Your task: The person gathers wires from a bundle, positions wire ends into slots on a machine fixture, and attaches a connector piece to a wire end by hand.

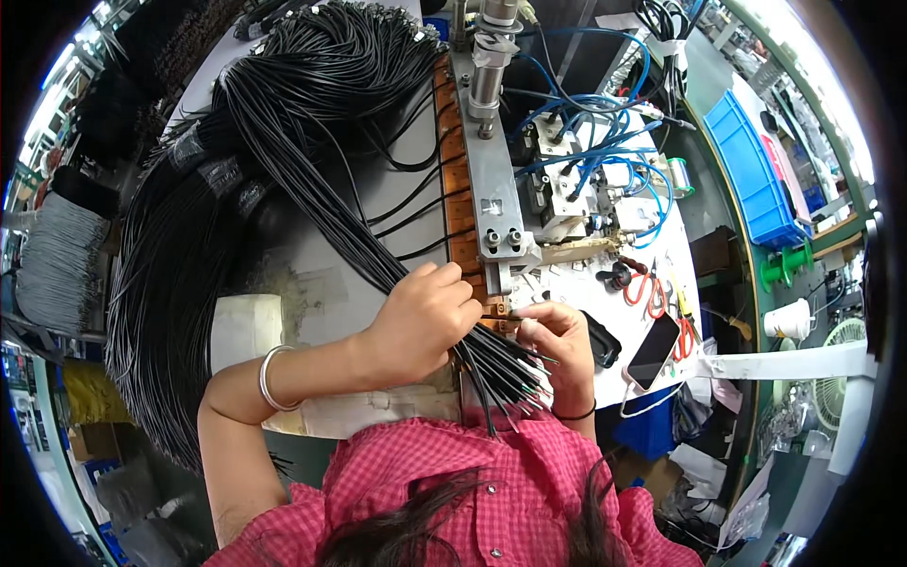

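My left hand [423,310] is closed around a thick bundle of black cables [326,203]. The bundle slants down from the heap at the far left, and its stripped, greenish-white ends fan out below the fist, close to my shirt. Thumb and forefinger pinched together, my right hand [561,348] is at the near end of a row of orange-brown blocks [457,180]; what it pinches is too small to make out. Several single black cables run from the left into these blocks. A grey metal bar [493,184] lies along the row's right side, with a pneumatic cylinder [486,85] above it.
Heaped black cables [161,312] cover the table's left side. Right of the bar sit metal machine blocks [557,180] with blue air hoses [619,118]. Nearer are red-handled scissors [646,291], a phone [654,352] and a black object [602,342]. A blue crate [751,170] stands farther right.
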